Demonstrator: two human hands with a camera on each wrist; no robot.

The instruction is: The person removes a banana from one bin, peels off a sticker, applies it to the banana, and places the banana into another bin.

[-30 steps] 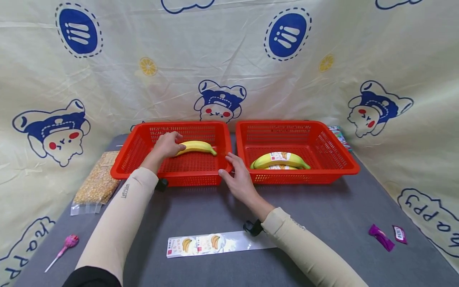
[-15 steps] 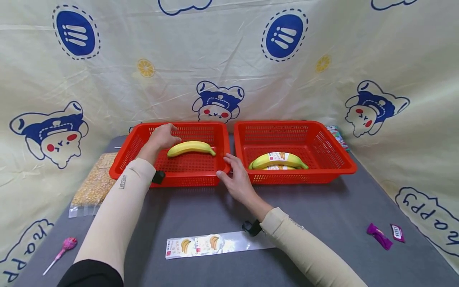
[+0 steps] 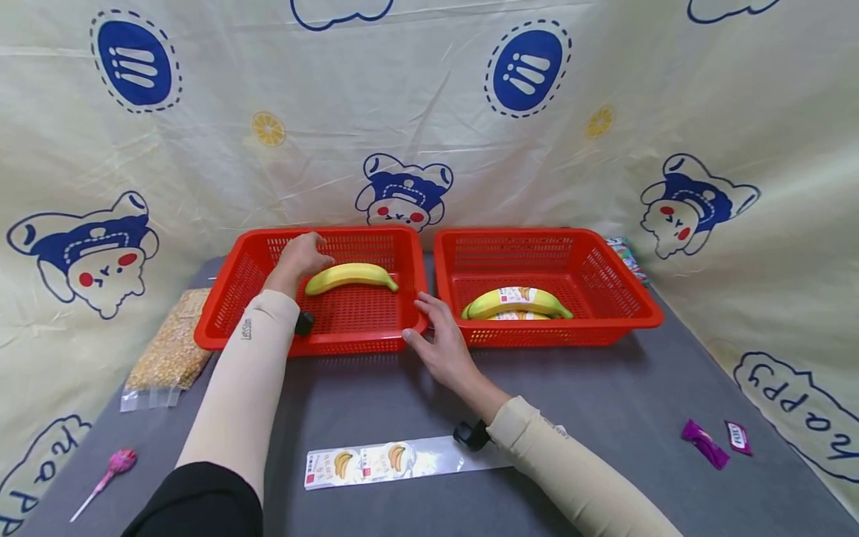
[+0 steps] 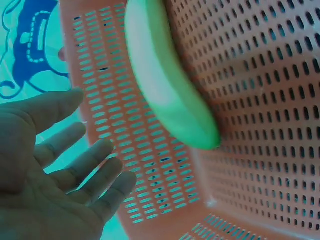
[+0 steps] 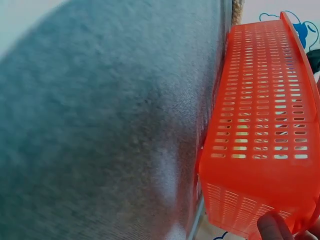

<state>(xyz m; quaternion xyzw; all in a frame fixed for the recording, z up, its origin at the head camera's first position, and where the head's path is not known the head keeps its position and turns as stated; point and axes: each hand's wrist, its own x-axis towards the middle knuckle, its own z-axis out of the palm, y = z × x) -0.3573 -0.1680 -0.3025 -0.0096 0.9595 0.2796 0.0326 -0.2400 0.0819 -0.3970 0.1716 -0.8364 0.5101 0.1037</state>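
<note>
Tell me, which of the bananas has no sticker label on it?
The lone banana in the left red basket, beside the left hand. It is plain yellow, while the bananas in the right basket carry white printed labels.

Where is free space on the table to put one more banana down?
Bare grey table lies between the right basket and the purple wrappers. The left basket has bare floor before its banana. Crowded: the empty bag and right hand.
</note>
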